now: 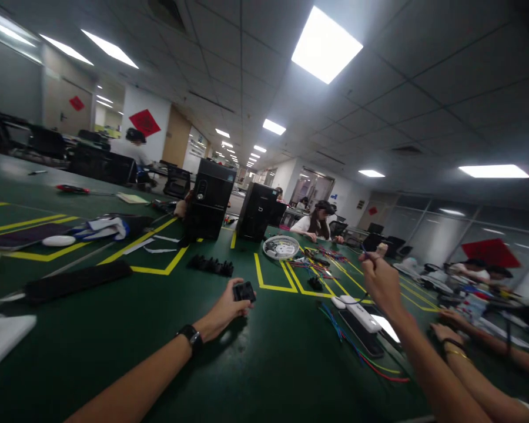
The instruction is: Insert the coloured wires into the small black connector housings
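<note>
My left hand [229, 308], with a dark watch on its wrist, grips a small black block-shaped part [245, 292] above the green table. Beyond it lies a row of black parts [211, 265] of much the same colour. Raised on the right, my right hand [381, 282] is closed in a pinch. A thin dark tip shows at its fingers, but its kind is unclear. Below and left of that hand are a white power strip [361, 313] and a bundle of coloured wires [335, 326].
Two black computer towers [211, 200] stand mid-table, with a round white basket [281, 247] beside them. A co-worker's arms [454, 341] rest close on the right. Another person [315, 220] sits across the table. A red screwdriver [73, 188] and a dark strip [79, 281] lie left.
</note>
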Demonstrator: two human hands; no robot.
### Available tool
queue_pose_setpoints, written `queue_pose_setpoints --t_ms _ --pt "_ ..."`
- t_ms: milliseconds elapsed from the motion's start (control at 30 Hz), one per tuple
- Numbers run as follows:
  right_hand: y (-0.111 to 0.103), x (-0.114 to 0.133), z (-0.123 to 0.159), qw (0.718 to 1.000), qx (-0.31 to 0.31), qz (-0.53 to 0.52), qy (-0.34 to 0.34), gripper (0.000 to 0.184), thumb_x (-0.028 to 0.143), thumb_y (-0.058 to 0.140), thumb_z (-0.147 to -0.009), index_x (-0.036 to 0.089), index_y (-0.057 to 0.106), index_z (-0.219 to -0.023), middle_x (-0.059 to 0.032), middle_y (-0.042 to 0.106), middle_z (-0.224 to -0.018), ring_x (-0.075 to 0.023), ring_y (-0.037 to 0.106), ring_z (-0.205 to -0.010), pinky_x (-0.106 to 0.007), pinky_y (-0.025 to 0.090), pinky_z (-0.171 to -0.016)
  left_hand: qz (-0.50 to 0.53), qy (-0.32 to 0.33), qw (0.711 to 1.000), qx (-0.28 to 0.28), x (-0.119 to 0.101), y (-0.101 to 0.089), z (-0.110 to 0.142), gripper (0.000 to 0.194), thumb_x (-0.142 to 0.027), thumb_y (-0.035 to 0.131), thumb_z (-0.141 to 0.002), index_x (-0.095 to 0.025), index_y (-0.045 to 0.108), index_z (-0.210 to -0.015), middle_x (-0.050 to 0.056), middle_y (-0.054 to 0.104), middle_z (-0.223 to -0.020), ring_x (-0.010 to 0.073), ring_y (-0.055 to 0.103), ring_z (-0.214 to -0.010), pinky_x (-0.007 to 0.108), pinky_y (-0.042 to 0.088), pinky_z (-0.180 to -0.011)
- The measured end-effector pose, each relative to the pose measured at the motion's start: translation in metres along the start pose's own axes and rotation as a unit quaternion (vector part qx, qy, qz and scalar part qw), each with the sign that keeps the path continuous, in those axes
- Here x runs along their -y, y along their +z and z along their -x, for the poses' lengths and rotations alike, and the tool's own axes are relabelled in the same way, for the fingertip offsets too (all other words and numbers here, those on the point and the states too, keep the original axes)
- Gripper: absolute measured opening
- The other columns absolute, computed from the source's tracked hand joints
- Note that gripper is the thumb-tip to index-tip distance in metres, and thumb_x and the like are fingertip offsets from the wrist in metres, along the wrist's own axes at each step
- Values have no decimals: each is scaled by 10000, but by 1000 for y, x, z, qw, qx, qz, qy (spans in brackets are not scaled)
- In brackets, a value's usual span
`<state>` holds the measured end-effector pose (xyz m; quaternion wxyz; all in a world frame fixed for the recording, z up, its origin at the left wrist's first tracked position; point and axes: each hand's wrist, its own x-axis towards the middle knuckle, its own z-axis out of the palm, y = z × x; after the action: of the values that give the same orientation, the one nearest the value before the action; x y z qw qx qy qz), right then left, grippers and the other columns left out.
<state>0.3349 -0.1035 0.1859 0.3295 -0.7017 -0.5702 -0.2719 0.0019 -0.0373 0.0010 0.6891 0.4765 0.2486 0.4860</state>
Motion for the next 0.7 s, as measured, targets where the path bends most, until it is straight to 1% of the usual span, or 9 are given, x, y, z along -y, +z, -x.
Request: queue_pose_setpoints --t_ms 33,100,167,233,367,467,533,600,700 --pt "-4 20 6 998 -11 -46 -34 372 289 343 -863 149 648 -1025 -56 649 -711 -176 562 -596 -256 341 -565 17 -1 1000 1 -1 -1 -1 659 -120 673 -714 -253 283 -1227 123 577 -1140 192 645 -886 309 502 -738" --pt "1 63 27 988 26 -115 -101 367 278 360 -859 158 651 -1048 -27 620 -641 -161 524 -538 -249 339 -546 51 8 999 -5 -1 -4 -1 693 -92 688 -697 -258 296 -1243 120 573 -1135 219 634 -968 365 495 -832" --pt "22 106 58 964 97 -188 -160 364 255 377 -858 153 645 -1082 -23 615 -639 -153 517 -538 -243 349 -551 79 26 996 -23 -1 -8 -2 704 -51 691 -674 -256 315 -1233 106 575 -1112 220 632 -985 396 479 -886" --pt "54 142 89 928 170 -279 -176 376 225 367 -862 155 633 -1119 -30 635 -692 -152 541 -581 -240 373 -574 98 47 993 -47 -1 -13 -3 691 -11 678 -653 -251 335 -1203 89 576 -1092 205 640 -962 406 468 -914" --pt "119 179 122 866 246 -429 -81 395 269 376 -864 121 634 -1123 2 565 -587 -141 492 -520 -233 375 -522 130 75 986 -71 -3 -22 -6 650 59 630 -615 -242 370 -1129 69 570 -1102 180 644 -934 396 456 -941" --pt "143 179 115 836 270 -478 -6 452 319 372 -862 96 600 -1182 28 506 -542 -128 425 -457 -221 325 -445 154 66 982 -86 -6 -25 -11 613 82 562 -628 -242 376 -1114 62 575 -1085 163 650 -901 398 462 -930" --pt "142 172 100 841 270 -468 -1 465 330 380 -856 90 604 -1186 18 529 -566 -126 431 -461 -220 322 -440 169 51 978 -108 -8 -24 -13 574 77 505 -659 -237 368 -1120 66 578 -1065 158 657 -870 398 474 -906" --pt "131 162 79 872 240 -426 -9 454 328 392 -852 93 630 -1158 1 567 -588 -134 459 -477 -225 337 -451 177 30 976 -123 -10 -23 -13 537 57 466 -694 -227 356 -1137 80 581 -1053 167 662 -857 397 482 -885" --pt "111 150 54 931 121 -344 -31 427 317 400 -868 123 634 -1168 -41 651 -685 -160 535 -547 -247 405 -522 182 5 976 -118 -12 -22 -12 513 21 464 -733 -216 338 -1170 99 584 -1055 185 664 -871 398 482 -887"
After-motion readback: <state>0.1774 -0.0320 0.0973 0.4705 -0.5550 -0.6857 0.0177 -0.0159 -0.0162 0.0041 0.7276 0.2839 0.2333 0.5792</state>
